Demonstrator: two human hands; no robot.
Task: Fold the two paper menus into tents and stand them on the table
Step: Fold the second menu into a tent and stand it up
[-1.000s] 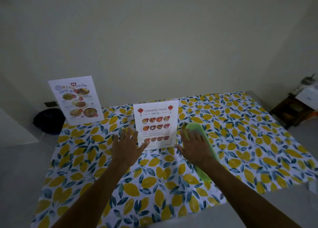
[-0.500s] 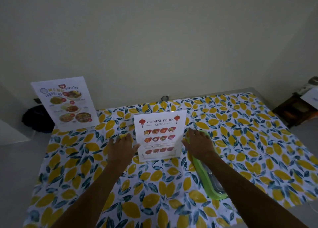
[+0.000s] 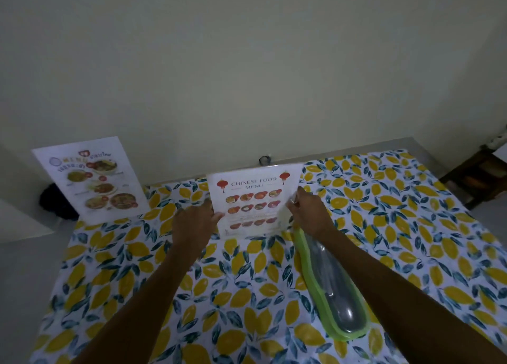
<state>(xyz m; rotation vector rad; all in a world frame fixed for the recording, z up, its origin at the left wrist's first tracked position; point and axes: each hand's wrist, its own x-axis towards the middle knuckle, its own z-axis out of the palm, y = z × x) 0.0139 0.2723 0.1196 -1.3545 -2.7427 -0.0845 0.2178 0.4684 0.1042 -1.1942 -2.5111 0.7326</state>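
Observation:
The Chinese food menu (image 3: 253, 201) stands upright as a folded tent near the far middle of the table, its printed face toward me. My left hand (image 3: 193, 223) holds its left edge, and my right hand (image 3: 308, 212) pinches its right edge. A second menu (image 3: 90, 179) with dish photos stands upright at the far left corner, untouched. The back panels of both tents are hidden.
The table (image 3: 397, 226) wears a cloth with yellow lemons and dark leaves. A long green-rimmed clear case (image 3: 329, 286) lies under my right forearm. A dark bag (image 3: 55, 201) sits on the floor at left, a wooden stool (image 3: 477, 174) at right, the wall right behind.
Both hands went from resting flat beside the Chinese food menu to gripping its side edges. The menu now sits farther back on the table. The camera has tilted down.

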